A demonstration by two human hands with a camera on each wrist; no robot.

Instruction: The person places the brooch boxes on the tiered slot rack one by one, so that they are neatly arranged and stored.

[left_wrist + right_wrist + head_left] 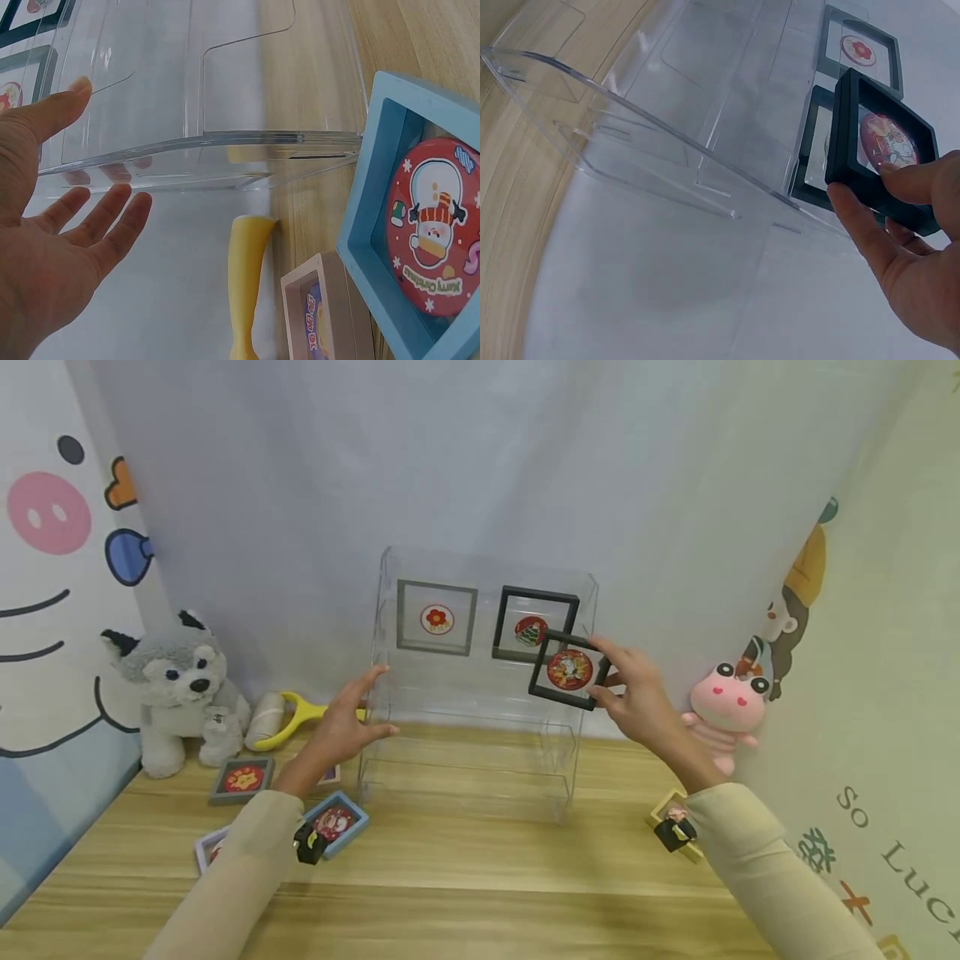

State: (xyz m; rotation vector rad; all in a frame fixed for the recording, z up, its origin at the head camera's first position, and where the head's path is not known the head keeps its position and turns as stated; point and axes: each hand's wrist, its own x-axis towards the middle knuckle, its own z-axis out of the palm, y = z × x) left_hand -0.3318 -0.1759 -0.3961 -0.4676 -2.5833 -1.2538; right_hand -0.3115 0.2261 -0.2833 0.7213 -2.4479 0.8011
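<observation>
My right hand pinches a black square frame by its right side, with a round red badge in its middle. This frame hangs before a clear tiered rack, partly overlapping a second black frame on the top tier. Left of that one, a grey frame with a red flower badge stands on the same tier. My left hand is beside the rack's left side, thumb and fingers spread, holding nothing. Whether its fingertips touch the clear panel, I cannot tell.
Around my left forearm lie a blue frame, a grey frame and a pale frame. Behind are a yellow-handled lint roller and a husky plush. A yellow frame and a pink plush sit right.
</observation>
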